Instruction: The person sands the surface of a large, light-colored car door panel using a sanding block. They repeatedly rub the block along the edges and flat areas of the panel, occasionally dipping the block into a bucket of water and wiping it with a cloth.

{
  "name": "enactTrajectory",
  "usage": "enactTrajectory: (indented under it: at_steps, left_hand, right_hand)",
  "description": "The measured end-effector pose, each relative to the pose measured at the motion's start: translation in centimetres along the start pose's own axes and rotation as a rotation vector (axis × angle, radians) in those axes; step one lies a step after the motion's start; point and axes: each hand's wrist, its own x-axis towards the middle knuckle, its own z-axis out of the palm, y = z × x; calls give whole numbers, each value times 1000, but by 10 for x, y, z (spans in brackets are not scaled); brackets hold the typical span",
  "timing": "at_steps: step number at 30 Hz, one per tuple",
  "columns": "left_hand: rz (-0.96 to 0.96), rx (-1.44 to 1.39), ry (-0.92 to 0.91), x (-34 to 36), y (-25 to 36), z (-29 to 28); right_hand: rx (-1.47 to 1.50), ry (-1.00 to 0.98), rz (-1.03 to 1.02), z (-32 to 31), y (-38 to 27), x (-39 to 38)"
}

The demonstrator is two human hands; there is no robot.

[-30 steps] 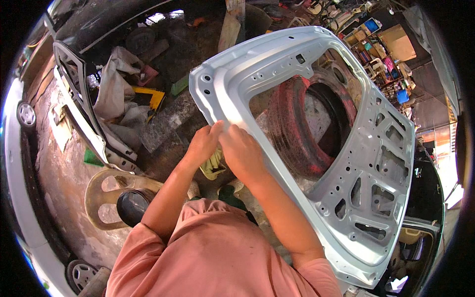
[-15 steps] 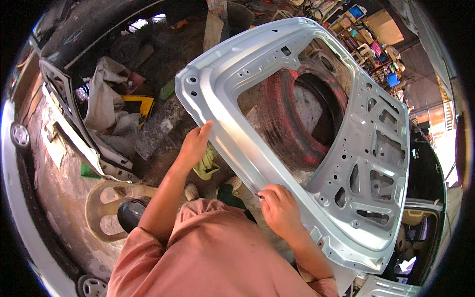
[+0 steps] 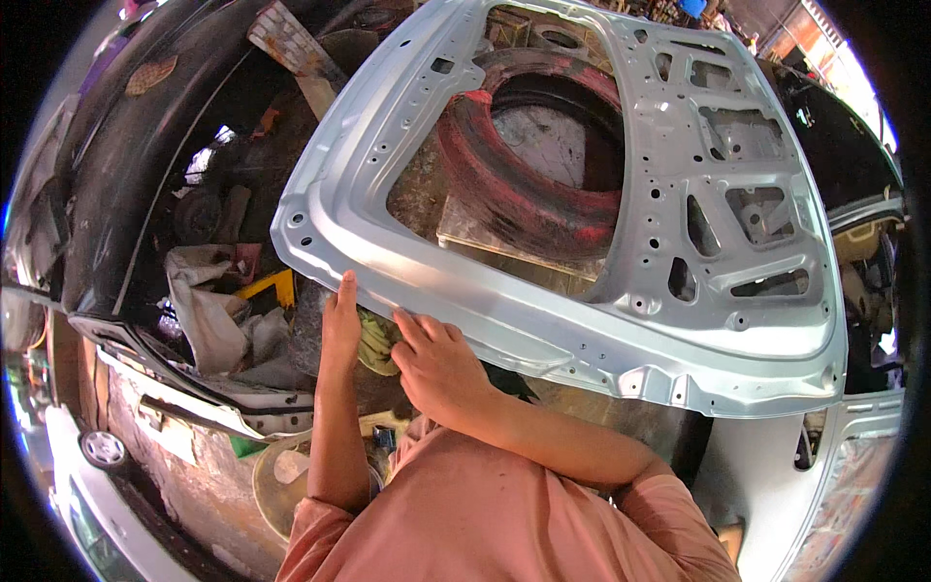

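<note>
1. One pale grey car body panel [image 3: 543,320], with one large window opening and many smaller cut-outs (too many to count surely).
2. One red-stained tyre [image 3: 514,184] under it.
3. Two bare hands: left hand [image 3: 341,325], right hand [image 3: 438,361].
4. One yellow-green rag [image 3: 376,339].
5. One small wheel [image 3: 102,448] at lower left.

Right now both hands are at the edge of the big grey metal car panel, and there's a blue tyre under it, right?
Not quite: the head view shows the tyre is red. Left hand and right hand are at the grey panel edge.
</note>
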Motion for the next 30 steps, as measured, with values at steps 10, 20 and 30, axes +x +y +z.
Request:
enactTrajectory:
  at_steps: [10, 20, 30]
  left_hand:
    - [-50, -72, -34, -3, 6, 3]
    - [-49, 10, -15, -12, 15, 5]
    - [155, 357, -19, -50, -5, -15]
  right_hand:
    - [3, -48, 29, -35, 24, -60]
    - [141, -99, 137, -64, 38, -92]
    - [317, -28, 228, -83, 57, -119]
